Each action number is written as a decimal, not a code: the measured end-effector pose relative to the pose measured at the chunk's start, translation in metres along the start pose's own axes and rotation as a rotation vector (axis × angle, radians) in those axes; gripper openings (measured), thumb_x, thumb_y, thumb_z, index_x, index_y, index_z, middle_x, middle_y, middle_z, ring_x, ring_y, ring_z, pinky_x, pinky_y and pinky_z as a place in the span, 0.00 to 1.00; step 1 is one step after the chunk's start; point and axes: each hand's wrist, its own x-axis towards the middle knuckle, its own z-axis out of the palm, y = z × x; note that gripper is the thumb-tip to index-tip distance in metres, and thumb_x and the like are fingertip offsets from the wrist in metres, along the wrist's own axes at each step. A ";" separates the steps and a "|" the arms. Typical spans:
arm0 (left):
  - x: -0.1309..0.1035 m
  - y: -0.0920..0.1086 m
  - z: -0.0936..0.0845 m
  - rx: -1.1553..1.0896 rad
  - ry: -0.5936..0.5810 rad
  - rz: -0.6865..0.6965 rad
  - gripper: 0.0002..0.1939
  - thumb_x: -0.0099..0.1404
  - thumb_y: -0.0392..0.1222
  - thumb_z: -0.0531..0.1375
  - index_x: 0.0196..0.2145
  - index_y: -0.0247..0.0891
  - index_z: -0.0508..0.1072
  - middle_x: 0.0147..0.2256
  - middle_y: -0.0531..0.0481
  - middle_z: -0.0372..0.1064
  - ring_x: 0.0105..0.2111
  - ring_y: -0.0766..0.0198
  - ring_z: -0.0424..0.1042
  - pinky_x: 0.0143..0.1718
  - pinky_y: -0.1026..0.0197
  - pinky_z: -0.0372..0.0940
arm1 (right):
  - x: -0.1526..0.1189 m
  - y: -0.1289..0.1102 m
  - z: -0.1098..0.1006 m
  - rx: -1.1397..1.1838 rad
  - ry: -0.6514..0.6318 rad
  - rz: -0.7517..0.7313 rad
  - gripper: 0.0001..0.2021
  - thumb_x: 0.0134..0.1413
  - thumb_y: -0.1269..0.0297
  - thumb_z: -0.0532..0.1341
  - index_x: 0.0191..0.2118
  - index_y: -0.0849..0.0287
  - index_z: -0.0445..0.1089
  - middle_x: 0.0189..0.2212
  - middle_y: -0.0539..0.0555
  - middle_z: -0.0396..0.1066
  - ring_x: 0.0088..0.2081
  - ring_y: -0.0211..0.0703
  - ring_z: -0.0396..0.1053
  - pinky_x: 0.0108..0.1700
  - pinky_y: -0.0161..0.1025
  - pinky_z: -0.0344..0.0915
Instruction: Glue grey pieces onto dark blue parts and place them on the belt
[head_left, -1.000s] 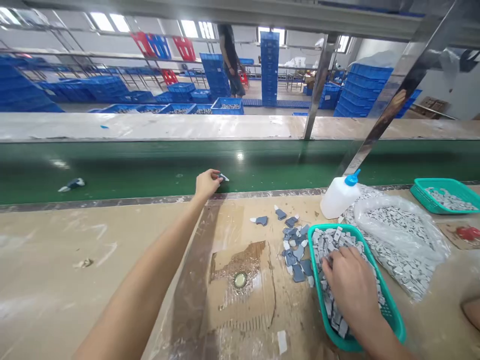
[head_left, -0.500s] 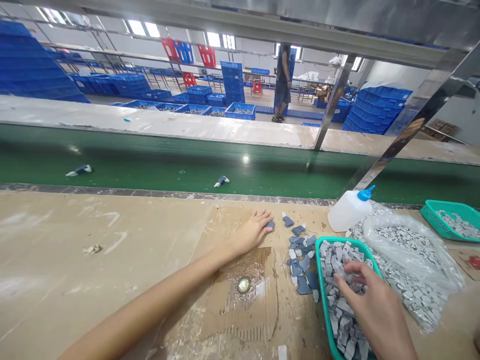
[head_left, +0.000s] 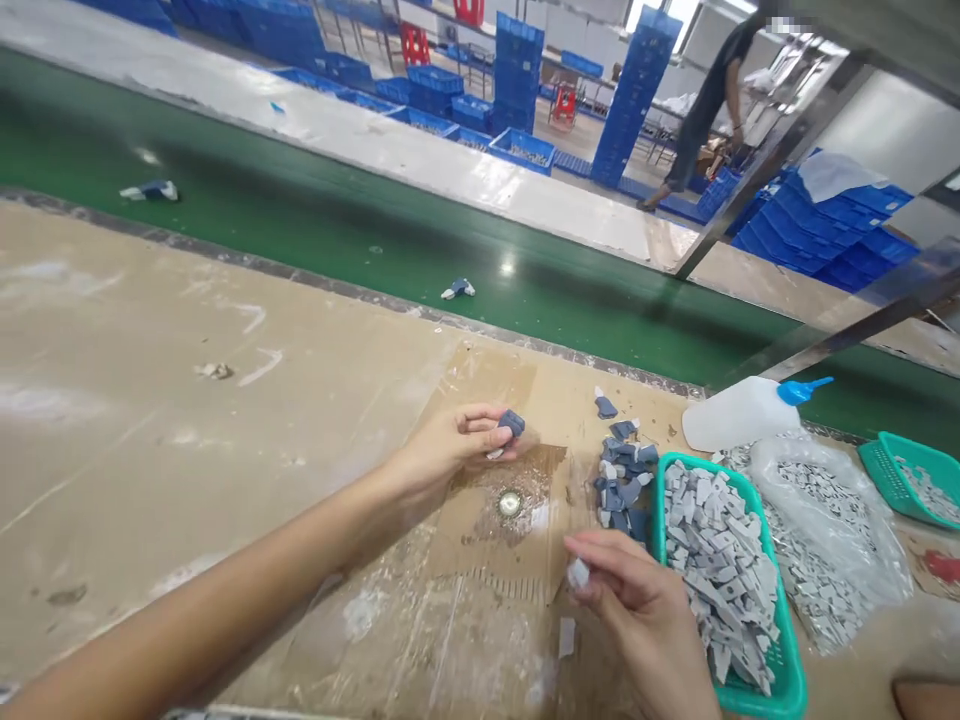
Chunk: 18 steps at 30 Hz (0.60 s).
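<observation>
My left hand (head_left: 480,435) pinches a dark blue-grey plastic piece (head_left: 512,424) above a sheet of cardboard, with a whitish bit showing under the thumb. Lower right, my right hand (head_left: 630,600) holds a small light grey piece (head_left: 577,573) between thumb and fingertips. A round metal-looking disc (head_left: 509,503) sits in a wet, shiny patch of the cardboard (head_left: 480,550) between the hands. Right of it lies a pile of blue-grey pieces (head_left: 622,480) with pale tips. The green basket (head_left: 787,660) beside my right hand is full of light grey pieces (head_left: 720,560).
A white squeeze bottle (head_left: 739,412) with a blue nozzle stands behind the basket. A clear bag (head_left: 840,530) of small grey pieces and another green basket (head_left: 900,475) are farther right. Beyond the table edge, a green belt (head_left: 315,240) carries two pieces. A person (head_left: 709,110) stands beyond.
My left hand has lifted the blue-grey piece off the table and drawn it nearer. My right hand has left the basket with a light grey piece, moving left. The view has tilted.
</observation>
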 end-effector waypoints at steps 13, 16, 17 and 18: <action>-0.030 -0.019 -0.039 -0.325 -0.082 0.018 0.10 0.55 0.35 0.73 0.35 0.31 0.81 0.34 0.46 0.79 0.36 0.66 0.77 0.45 0.65 0.70 | 0.030 0.026 0.036 -0.661 0.038 -0.421 0.17 0.62 0.75 0.62 0.54 0.54 0.76 0.41 0.53 0.78 0.41 0.36 0.75 0.45 0.31 0.72; -0.031 -0.018 -0.042 -0.361 -0.107 0.029 0.10 0.54 0.35 0.73 0.35 0.30 0.81 0.33 0.46 0.78 0.35 0.65 0.77 0.43 0.63 0.70 | 0.033 0.030 0.041 -0.692 0.038 -0.501 0.19 0.60 0.77 0.65 0.54 0.51 0.76 0.39 0.51 0.78 0.38 0.35 0.75 0.42 0.32 0.71; -0.031 -0.017 -0.042 -0.374 -0.109 0.023 0.10 0.54 0.34 0.73 0.35 0.30 0.81 0.33 0.46 0.78 0.35 0.64 0.77 0.43 0.62 0.70 | 0.034 0.031 0.042 -0.703 0.036 -0.516 0.21 0.59 0.79 0.65 0.54 0.50 0.76 0.38 0.50 0.78 0.37 0.35 0.74 0.41 0.33 0.71; -0.032 -0.016 -0.042 -0.384 -0.110 0.016 0.10 0.54 0.33 0.73 0.35 0.30 0.80 0.33 0.46 0.78 0.34 0.64 0.77 0.44 0.61 0.70 | 0.035 0.033 0.043 -0.714 0.036 -0.527 0.22 0.59 0.80 0.65 0.54 0.49 0.75 0.38 0.49 0.78 0.37 0.36 0.74 0.40 0.33 0.71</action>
